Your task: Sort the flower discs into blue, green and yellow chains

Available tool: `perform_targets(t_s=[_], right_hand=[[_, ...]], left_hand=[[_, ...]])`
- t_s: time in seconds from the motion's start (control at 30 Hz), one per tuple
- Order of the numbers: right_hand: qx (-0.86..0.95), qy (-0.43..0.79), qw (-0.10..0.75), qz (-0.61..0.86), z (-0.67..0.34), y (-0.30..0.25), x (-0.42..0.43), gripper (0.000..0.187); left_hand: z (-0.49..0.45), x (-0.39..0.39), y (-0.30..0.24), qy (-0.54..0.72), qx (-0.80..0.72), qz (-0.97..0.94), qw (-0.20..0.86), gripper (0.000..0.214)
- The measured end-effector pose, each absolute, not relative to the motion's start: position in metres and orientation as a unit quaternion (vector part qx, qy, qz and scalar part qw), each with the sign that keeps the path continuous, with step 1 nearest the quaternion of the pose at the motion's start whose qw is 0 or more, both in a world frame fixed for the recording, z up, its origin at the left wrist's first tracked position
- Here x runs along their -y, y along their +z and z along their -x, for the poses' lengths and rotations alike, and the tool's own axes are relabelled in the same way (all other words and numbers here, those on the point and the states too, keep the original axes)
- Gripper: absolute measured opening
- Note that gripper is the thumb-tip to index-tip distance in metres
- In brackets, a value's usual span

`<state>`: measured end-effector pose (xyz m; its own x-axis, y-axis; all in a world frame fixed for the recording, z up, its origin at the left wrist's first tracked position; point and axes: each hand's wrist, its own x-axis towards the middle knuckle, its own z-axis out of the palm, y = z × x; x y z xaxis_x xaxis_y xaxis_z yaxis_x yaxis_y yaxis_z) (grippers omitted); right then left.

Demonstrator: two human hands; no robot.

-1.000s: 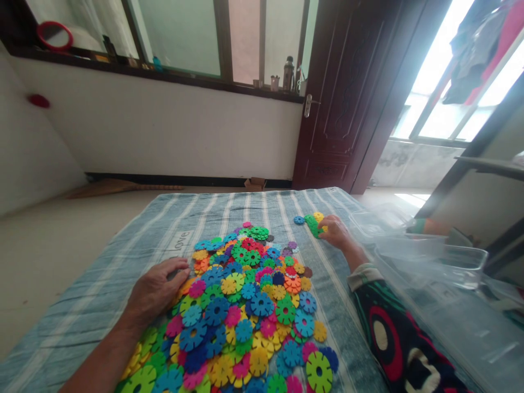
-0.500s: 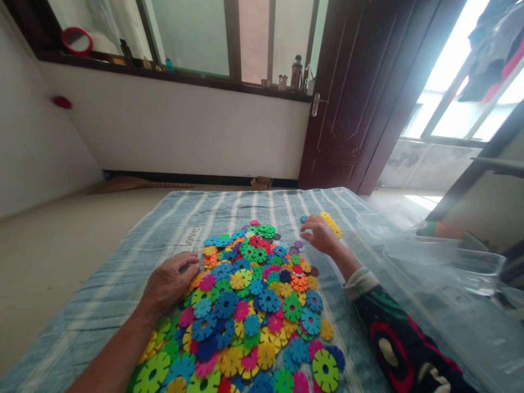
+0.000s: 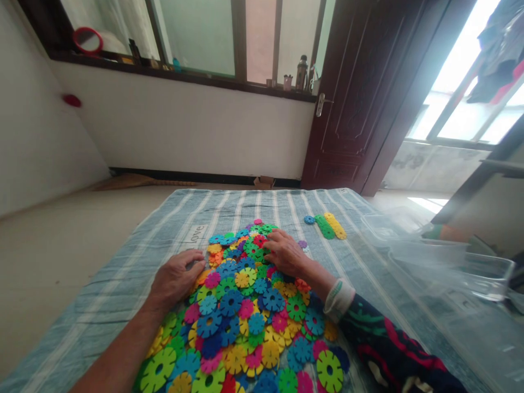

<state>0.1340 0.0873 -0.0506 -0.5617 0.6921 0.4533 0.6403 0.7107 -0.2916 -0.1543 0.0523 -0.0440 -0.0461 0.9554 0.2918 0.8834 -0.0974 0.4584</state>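
A large heap of colourful notched plastic discs (image 3: 231, 303), shaped like snowflakes or flowers, lies on the striped cloth. My left hand (image 3: 178, 275) rests against the heap's left side, its fingers loosely bent and the thumb apart, with no disc visible in it. Over the upper right of the heap, my right hand (image 3: 286, 254) reaches with parted fingers whose tips touch red and green discs. To the right of the heap, a row of green discs (image 3: 325, 227) lies alongside a row of yellow discs (image 3: 335, 226). A blue disc (image 3: 309, 219) sits at the green row's left.
Clear plastic containers (image 3: 429, 254) stand at the right side. The blue-and-white striped cloth (image 3: 135, 273) bears a printed "love" label (image 3: 197, 234) left of the heap. Beyond are a dark red door (image 3: 352, 109) and a window ledge (image 3: 204, 76) with a flask (image 3: 302, 73).
My right hand has moved left from the disc rows to the heap. The green row, hidden by that hand before, now shows. My left hand stays beside the heap.
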Motion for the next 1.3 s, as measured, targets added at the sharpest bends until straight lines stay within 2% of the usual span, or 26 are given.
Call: perform_targets(t_s=[0.23,0.37,0.57,0.87,1.07,1.3], right_hand=[[0.813,0.178,0.399,0.385,-0.160,-0.035,-0.102,0.008],[0.760,0.135,0.429,0.469,-0.221,-0.023,-0.123,0.007],[0.710,0.051,0.335,0.617,-0.302,-0.032,-0.136,0.011],[0.690,0.037,0.310,0.652,-0.312,-0.053,-0.140,0.013],[0.680,0.025,0.307,0.665,-0.321,-0.058,-0.141,0.022],[0.718,0.019,0.265,0.643,-0.325,-0.062,-0.141,0.016]], left_hand=[[0.158,-0.056,-0.042,0.263,-0.670,-0.692,0.056,0.035],[0.157,-0.056,-0.041,0.256,-0.674,-0.690,0.062,0.041],[0.157,-0.056,-0.042,0.250,-0.674,-0.692,0.061,0.043],[0.158,-0.058,-0.043,0.252,-0.679,-0.687,0.062,0.042],[0.157,-0.057,-0.041,0.255,-0.677,-0.687,0.065,0.043],[0.157,-0.056,-0.041,0.250,-0.678,-0.687,0.071,0.044]])
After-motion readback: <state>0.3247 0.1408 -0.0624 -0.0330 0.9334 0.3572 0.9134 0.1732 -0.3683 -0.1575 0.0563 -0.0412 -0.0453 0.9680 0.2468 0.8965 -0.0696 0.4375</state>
